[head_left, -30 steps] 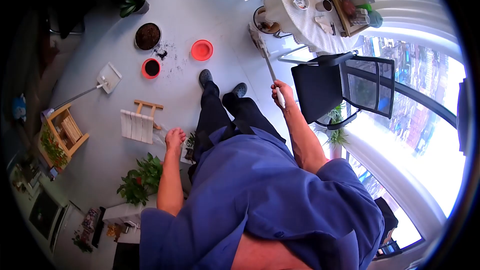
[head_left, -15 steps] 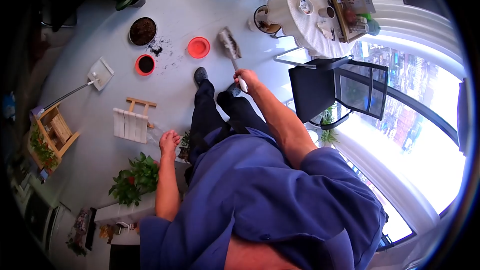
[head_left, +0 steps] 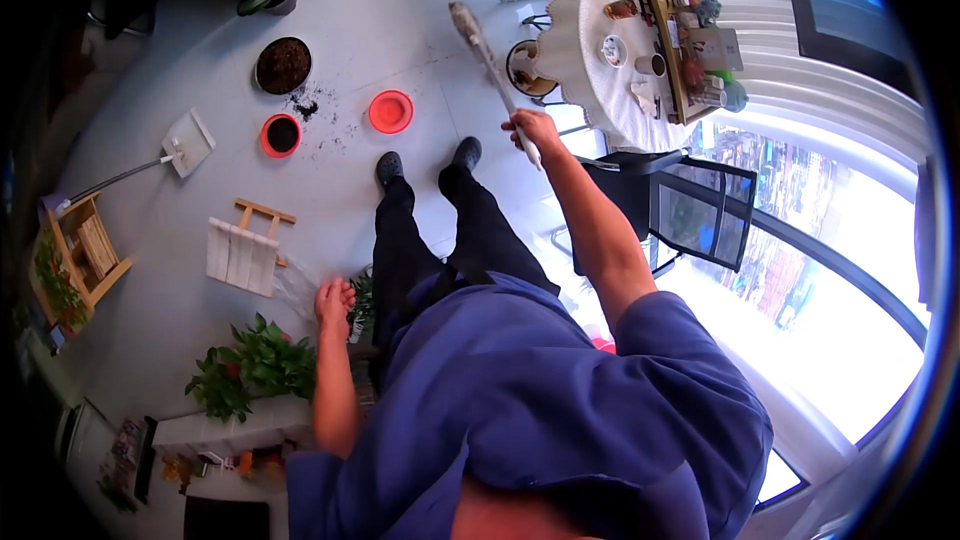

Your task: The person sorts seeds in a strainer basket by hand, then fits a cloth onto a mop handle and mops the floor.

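My right hand [head_left: 532, 130] is wrapped round the pale handle of a brush [head_left: 485, 55], whose grey-brown head points away from me above the floor. My left hand [head_left: 334, 300] hangs by my side with its fingers curled, near a clear plastic bag; whether it holds anything is too small to tell. Ahead on the floor are a round pot of dark soil [head_left: 283, 66], a small red pot with soil [head_left: 281, 135] and a red dish [head_left: 390, 112]. Dark soil [head_left: 307, 109] is scattered between them.
A white dustpan [head_left: 188, 143] lies at the left, beside a wooden planter [head_left: 92, 248]. Nearer stands a small folding stool [head_left: 242, 257], with a leafy plant [head_left: 255, 368] below it. On the right are a cloth-covered round table [head_left: 590, 90] and a black chair [head_left: 700, 210].
The brush swung in from the right, then went forward, away from my feet, in my right hand. My left hand stays low at my side. The view has shifted slightly.
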`<state>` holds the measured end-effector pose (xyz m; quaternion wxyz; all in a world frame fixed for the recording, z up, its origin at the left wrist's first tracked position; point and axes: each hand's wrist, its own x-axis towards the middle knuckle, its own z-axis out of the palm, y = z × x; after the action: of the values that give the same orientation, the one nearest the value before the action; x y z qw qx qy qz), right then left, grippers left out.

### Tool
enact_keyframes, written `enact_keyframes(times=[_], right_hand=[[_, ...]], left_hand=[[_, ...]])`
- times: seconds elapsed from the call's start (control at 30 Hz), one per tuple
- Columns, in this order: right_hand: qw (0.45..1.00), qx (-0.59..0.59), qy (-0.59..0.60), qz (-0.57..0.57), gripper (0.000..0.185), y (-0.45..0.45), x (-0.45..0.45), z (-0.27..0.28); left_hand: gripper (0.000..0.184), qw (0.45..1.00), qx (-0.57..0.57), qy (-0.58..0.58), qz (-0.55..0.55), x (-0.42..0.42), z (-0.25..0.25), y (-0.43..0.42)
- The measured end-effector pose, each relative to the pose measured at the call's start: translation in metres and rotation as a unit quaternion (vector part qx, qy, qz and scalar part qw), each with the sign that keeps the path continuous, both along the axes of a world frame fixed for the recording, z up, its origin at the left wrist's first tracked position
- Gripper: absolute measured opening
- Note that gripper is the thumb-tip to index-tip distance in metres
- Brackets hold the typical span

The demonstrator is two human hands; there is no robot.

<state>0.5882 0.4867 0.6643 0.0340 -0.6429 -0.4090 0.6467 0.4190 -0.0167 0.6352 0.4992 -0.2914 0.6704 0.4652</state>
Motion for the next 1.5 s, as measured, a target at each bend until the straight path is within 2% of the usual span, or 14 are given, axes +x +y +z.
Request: enact_keyframes(times=[0.13, 0.23, 0.27, 0.3, 0.37, 0.4, 0.5, 0.57, 0.6, 0.63, 0.87, 1.2, 1.4, 1.5], right_hand=[[0.988, 0.01, -0.147, 0.034, 0.018, 0.027, -0.006, -0.074], [0.989, 0.008, -0.125, 0.085, 0.018, 0.033, -0.01, -0.139], [0.971, 0.074, -0.114, 0.196, 0.018, 0.026, -0.004, -0.188], [0.905, 0.143, -0.117, 0.384, 0.018, 0.013, -0.014, -0.181], [0.636, 0.384, -0.137, 0.655, 0.02, -0.014, -0.036, -0.163], [0.635, 0.368, -0.133, 0.666, 0.017, -0.03, -0.046, -0.159], [0.755, 0.201, -0.144, 0.607, 0.009, -0.082, -0.064, -0.132], [0.698, 0.28, -0.068, 0.655, 0.007, -0.097, -0.053, -0.109], [0.924, 0.068, -0.066, 0.371, 0.011, -0.104, -0.056, -0.084], [0.986, -0.156, -0.048, 0.02, 0.015, -0.109, -0.064, -0.055], [0.993, -0.072, -0.057, 0.075, 0.024, -0.086, 0.014, 0.018], [0.985, -0.147, -0.086, -0.035, 0.018, -0.097, -0.02, -0.052], [0.971, -0.235, -0.039, -0.017, 0.018, -0.082, -0.016, -0.006], [0.983, -0.164, -0.051, 0.066, 0.023, -0.06, -0.001, 0.014]], left_hand=[[0.022, 0.998, -0.045, 0.003, 0.054, 0.027, 0.011, -0.041], [0.024, 0.994, -0.089, -0.016, 0.057, 0.055, 0.017, -0.066], [0.026, 0.992, -0.111, -0.027, 0.053, 0.061, 0.019, -0.071], [0.026, 0.992, -0.117, -0.027, 0.05, 0.065, 0.022, -0.071], [0.026, 0.99, -0.116, -0.035, 0.066, 0.07, 0.025, -0.068], [0.026, 0.989, -0.126, -0.036, 0.061, 0.072, 0.02, -0.065], [0.026, 0.996, -0.08, -0.025, 0.042, 0.06, 0.021, -0.035], [0.026, 0.998, -0.05, -0.019, 0.039, 0.051, 0.014, -0.019], [0.025, 0.999, -0.026, -0.011, 0.035, 0.045, 0.009, -0.01], [0.025, 0.999, -0.021, -0.011, 0.037, 0.039, 0.005, 0.0], [0.021, 0.999, 0.026, 0.007, 0.026, 0.02, 0.005, 0.036], [0.022, 0.999, -0.027, -0.024, 0.04, 0.045, -0.011, -0.014], [0.024, 0.996, -0.041, -0.027, 0.072, 0.055, -0.027, -0.038], [0.025, 0.996, -0.011, -0.014, 0.086, 0.043, -0.033, -0.022]])
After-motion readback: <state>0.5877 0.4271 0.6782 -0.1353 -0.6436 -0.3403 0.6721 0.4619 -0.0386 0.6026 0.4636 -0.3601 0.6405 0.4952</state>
